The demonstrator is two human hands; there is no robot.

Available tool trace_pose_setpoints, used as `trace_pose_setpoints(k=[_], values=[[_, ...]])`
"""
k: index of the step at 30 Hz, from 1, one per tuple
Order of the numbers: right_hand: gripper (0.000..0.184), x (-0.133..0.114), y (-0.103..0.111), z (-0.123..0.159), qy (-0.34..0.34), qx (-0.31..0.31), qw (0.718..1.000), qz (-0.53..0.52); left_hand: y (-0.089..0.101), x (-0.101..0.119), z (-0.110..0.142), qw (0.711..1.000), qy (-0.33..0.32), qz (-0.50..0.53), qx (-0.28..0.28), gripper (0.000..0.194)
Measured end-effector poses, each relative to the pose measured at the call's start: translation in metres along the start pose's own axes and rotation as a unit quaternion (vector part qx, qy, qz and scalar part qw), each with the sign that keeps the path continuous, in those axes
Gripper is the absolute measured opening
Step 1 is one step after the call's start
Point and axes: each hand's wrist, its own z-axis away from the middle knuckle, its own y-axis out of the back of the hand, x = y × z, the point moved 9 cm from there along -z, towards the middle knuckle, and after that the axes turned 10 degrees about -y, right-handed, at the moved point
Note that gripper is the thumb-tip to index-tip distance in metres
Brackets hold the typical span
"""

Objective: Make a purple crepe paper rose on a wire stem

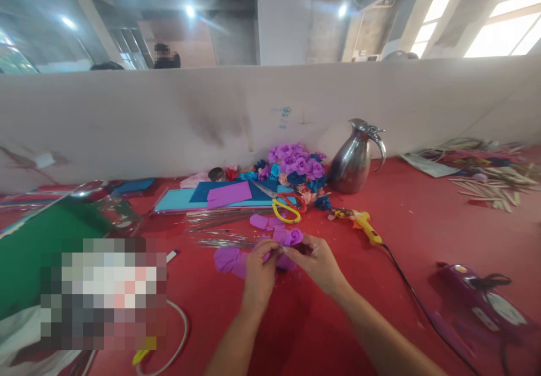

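Both my hands meet over the red table (359,308). My left hand (258,274) and my right hand (318,262) have their fingers pinched together on a purple foam flower (289,236) between them. Loose purple foam pieces (230,260) lie under and just left of my hands, and more purple scraps (260,221) lie just beyond. Several thin metal wires (220,230) are spread on the table to the left of the flower.
Yellow-and-red scissors (287,206), blue and purple foam sheets (224,195), a pile of purple and blue foam flowers (298,167) and a steel jug (353,159) stand behind. A yellow glue gun (364,225) with black cord lies right; a purple device (482,302) far right. Sticks (494,187) lie at back right.
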Motion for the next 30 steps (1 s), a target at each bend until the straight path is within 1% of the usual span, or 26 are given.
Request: trace_pose_setpoints(k=[4, 7, 13, 18, 23, 26, 30], values=[[0.015, 0.002, 0.001, -0.001, 0.000, 0.001, 1.000, 0.002, -0.001, -0.002, 0.001, 1.000, 0.020, 0.005, -0.002, 0.008], [0.015, 0.002, -0.001, -0.002, 0.002, -0.010, 1.000, -0.007, -0.002, 0.000, 0.001, 1.000, 0.016, -0.003, -0.009, 0.011], [0.009, -0.005, -0.003, 0.000, 0.017, -0.028, 0.999, -0.029, -0.003, 0.001, 0.003, 0.999, 0.039, -0.002, -0.013, 0.009], [0.011, -0.004, 0.001, -0.001, 0.004, -0.013, 1.000, -0.009, -0.005, 0.009, 0.005, 0.999, 0.040, 0.031, -0.012, 0.018], [0.013, -0.002, 0.002, -0.002, 0.001, -0.023, 0.999, -0.025, -0.009, 0.012, 0.007, 0.998, 0.035, 0.047, -0.019, 0.025], [0.014, -0.002, 0.000, -0.002, 0.001, -0.036, 0.999, -0.028, -0.007, 0.011, 0.008, 0.999, 0.035, 0.039, -0.004, 0.022], [0.016, -0.002, -0.003, -0.003, 0.006, -0.049, 0.998, -0.025, -0.006, 0.007, 0.009, 0.995, 0.056, 0.083, 0.014, 0.024]])
